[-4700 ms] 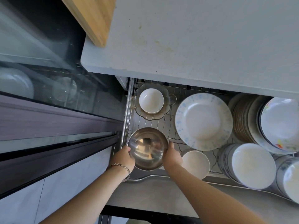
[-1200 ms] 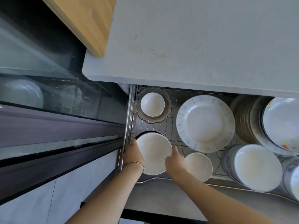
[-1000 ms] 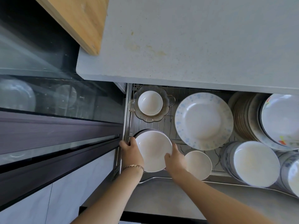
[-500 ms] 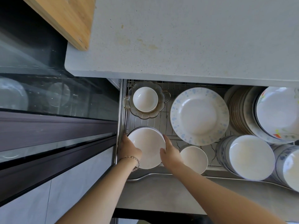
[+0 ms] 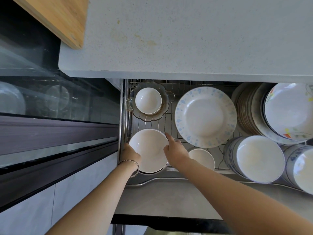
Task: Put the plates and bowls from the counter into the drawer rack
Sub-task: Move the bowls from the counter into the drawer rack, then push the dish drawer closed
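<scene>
A white bowl (image 5: 149, 148) lies at the front left of the wire drawer rack (image 5: 169, 122), nested in a steel bowl whose rim (image 5: 149, 173) just shows beneath it. My left hand (image 5: 130, 152) grips the white bowl's left edge. My right hand (image 5: 176, 149) touches its right rim, the index finger stretched along the edge. The rack also carries a small white bowl (image 5: 148, 100) inside a glass dish (image 5: 162, 114), a blue-flowered plate (image 5: 205, 117) and another small white bowl (image 5: 201, 157).
Stacks of plates (image 5: 250, 107) and bowls (image 5: 259, 158) fill the rack's right side. The grey counter (image 5: 186, 36) overhangs the drawer's back, with a wooden board (image 5: 57, 17) at its left. A dark glass-fronted cabinet (image 5: 50, 102) stands left of the drawer.
A steel bowl was set down first; the white bowl then went into it. Over the last second both hands lowered the white bowl slightly and stayed on its rim.
</scene>
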